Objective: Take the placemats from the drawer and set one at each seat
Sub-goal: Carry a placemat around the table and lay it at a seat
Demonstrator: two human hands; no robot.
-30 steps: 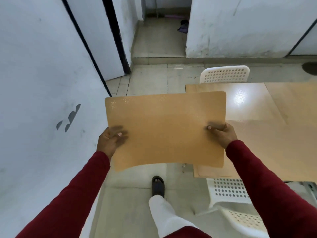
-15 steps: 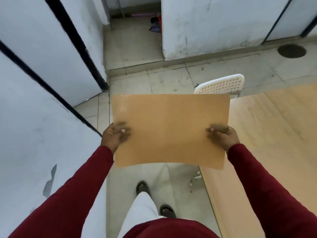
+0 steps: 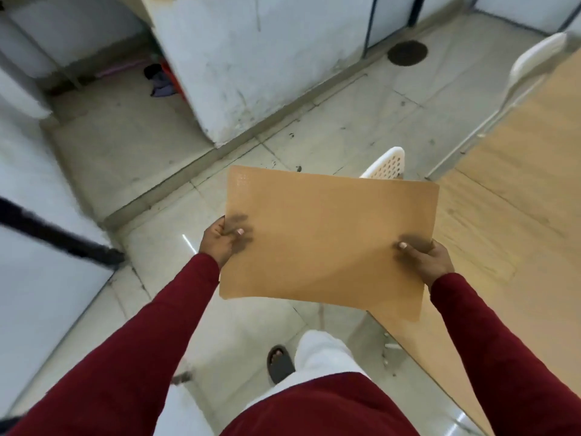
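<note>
The tan placemat (image 3: 327, 240) is held flat in the air in front of the person, its right part over the near corner of the wooden bench (image 3: 503, 221), the rest over the tiled floor (image 3: 151, 171). The left hand (image 3: 221, 240) pinches its left edge, thumb on top; the fingers beneath are hidden by the mat. The right hand (image 3: 429, 258) pinches the right edge the same way, its fingers likewise out of sight. A white perforated chair (image 3: 388, 165) shows only its backrest top above the mat's far edge. Another white chair (image 3: 534, 64) at the upper right is blurred and cut by the frame. One sandalled foot (image 3: 278, 363) shows below; the other is smeared.
</note>
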